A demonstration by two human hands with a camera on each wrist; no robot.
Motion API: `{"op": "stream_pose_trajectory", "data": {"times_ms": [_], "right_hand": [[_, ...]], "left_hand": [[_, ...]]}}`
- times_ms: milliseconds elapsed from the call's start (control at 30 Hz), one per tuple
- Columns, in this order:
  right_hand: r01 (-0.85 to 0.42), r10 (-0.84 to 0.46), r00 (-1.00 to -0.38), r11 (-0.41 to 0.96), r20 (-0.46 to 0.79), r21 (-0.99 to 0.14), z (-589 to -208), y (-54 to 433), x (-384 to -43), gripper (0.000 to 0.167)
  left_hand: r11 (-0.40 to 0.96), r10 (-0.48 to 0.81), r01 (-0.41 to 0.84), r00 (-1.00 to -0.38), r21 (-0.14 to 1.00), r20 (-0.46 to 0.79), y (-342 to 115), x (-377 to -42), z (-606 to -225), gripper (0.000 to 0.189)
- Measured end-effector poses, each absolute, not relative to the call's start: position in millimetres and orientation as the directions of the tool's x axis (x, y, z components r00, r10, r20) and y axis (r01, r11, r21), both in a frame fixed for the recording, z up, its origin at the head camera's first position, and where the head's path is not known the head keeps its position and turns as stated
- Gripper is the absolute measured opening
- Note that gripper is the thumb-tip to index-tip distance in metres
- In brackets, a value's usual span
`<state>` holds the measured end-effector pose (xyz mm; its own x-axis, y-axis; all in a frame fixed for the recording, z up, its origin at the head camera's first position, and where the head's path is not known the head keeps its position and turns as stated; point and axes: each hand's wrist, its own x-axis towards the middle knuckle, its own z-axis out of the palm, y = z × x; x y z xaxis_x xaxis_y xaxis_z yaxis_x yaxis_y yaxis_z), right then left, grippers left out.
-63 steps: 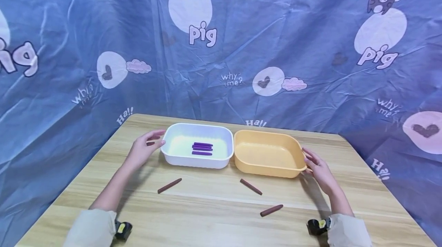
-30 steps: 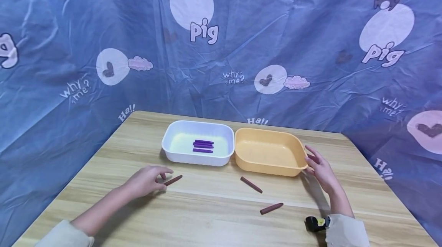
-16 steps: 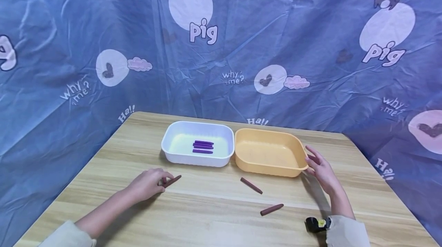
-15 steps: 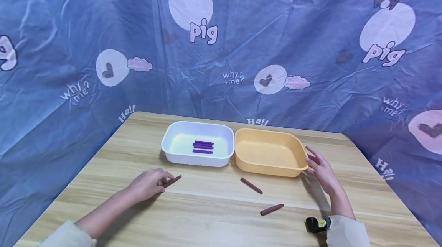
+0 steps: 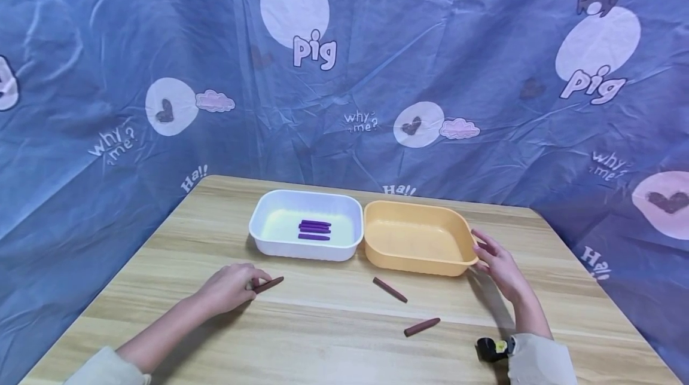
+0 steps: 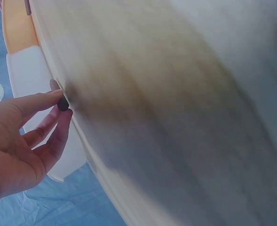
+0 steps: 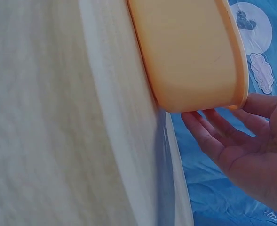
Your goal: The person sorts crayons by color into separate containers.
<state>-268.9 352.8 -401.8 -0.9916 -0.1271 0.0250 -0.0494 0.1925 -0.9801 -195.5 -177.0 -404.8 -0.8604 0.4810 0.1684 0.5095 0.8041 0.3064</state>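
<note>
Brown crayons: left hand is pinching one of three. Right hand, loose, is touching one of two tubs.

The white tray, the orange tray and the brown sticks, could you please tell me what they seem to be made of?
White tray: probably plastic, smooth, judging by its rounded, seamless-looking walls. Orange tray: likely plastic too, with a faint sheen inside. Brown sticks: perhaps wax crayon, matte, going by even colour and a tapered tip.
</note>
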Motion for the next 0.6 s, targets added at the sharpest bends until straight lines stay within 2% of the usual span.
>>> {"op": "stream_pose_trajectory", "data": {"times_ms": [333, 600], "right_hand": [[-0.058, -0.177, -0.984, 0.277, 0.008, -0.959, -396.4, 356.5, -273.6, 0.055], [-0.037, -0.185, -0.983, 0.292, -0.018, -0.956, -392.9, 355.6, -274.3, 0.054]], "left_hand": [[0.775, 0.515, 0.543, -0.839, 0.325, 0.174, -157.5, -197.1, -396.8, 0.035], [0.764, 0.527, 0.557, -0.830, 0.324, 0.185, -142.9, -199.0, -394.8, 0.035]]}}
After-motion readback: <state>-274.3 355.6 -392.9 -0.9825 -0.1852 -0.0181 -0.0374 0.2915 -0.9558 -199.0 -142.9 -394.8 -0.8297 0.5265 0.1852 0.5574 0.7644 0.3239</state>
